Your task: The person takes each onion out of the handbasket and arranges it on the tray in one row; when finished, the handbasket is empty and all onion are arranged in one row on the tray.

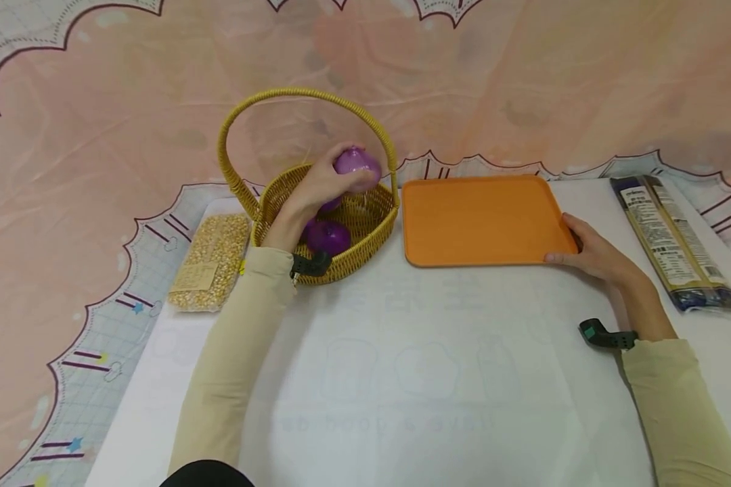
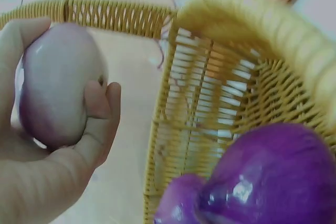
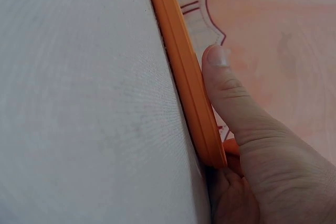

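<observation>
Near the back edge of the worktop (image 1: 402,365), toward its left corner, stands a yellow wicker basket (image 1: 365,253) with more purple onions (image 1: 329,238) inside. The left hand (image 1: 323,186) grips one purple onion (image 1: 355,162) — thumb and fingers curled round it — up by the basket's arched handle. The right hand (image 1: 597,253) pinches the orange tray (image 1: 481,220) at its near right corner. A corn packet (image 1: 213,253) lies along the worktop's left edge; a dark packet (image 1: 676,243) lies toward the back right corner.
</observation>
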Available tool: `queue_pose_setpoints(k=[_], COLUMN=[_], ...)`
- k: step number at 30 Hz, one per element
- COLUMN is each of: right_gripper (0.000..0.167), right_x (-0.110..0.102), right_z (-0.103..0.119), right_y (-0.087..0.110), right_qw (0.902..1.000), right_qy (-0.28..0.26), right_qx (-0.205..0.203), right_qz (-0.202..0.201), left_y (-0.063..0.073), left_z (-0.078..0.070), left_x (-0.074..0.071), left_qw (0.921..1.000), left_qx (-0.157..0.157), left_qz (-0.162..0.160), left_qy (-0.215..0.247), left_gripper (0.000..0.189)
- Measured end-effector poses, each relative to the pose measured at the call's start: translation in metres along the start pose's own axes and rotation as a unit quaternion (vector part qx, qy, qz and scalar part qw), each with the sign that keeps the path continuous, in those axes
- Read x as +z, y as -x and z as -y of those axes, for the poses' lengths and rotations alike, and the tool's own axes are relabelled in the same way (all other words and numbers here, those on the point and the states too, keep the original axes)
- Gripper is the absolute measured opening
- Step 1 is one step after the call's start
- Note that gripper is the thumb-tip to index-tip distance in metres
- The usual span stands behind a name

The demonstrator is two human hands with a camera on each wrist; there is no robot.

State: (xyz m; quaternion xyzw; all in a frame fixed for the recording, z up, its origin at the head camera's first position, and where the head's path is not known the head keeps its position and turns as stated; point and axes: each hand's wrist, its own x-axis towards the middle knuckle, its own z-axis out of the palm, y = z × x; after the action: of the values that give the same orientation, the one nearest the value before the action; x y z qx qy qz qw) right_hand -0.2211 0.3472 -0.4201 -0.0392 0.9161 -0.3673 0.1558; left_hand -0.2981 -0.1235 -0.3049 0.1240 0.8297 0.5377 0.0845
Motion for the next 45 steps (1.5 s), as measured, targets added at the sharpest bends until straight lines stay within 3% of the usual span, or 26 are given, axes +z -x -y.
queue_pose_setpoints(k=[3, 9, 15, 29, 41, 45], right_gripper=[0.109, 0.109, 0.111, 0.111, 0.106, 0.106], right_x=[0.000, 0.001, -0.001, 0.000, 0.000, -0.001], right_z=[0.000, 0.001, 0.002, -0.001, 0.000, -0.001], right_y=[0.000, 0.000, -0.001, -0.003, -0.002, -0.002], right_qw=[1.0000, 1.0000, 0.9999, 0.9999, 0.9991, 0.9989], right_qy=[-0.002, -0.004, -0.001, 0.010, 0.039, 0.042], right_qx=[0.000, 0.005, 0.010, 0.002, -0.004, -0.005], right_qz=[-0.002, -0.001, 0.000, 0.001, 0.017, 0.019], left_y=[0.002, 0.011, 0.021, 0.038, 0.040, 0.038], left_z=[-0.005, -0.004, -0.008, -0.013, -0.024, -0.026], left_x=[0.002, 0.002, 0.004, 0.026, 0.053, 0.063], left_qw=[0.9999, 0.9972, 0.9938, 0.9957, 0.9925, 0.9906], left_qx=[0.009, 0.024, 0.007, 0.008, 0.033, 0.031], left_qz=[0.005, 0.059, 0.080, 0.091, 0.117, 0.128], left_qy=[0.001, -0.037, -0.076, -0.015, 0.008, 0.036], left_gripper=[0.060, 0.058, 0.063, 0.056, 0.056, 0.056])
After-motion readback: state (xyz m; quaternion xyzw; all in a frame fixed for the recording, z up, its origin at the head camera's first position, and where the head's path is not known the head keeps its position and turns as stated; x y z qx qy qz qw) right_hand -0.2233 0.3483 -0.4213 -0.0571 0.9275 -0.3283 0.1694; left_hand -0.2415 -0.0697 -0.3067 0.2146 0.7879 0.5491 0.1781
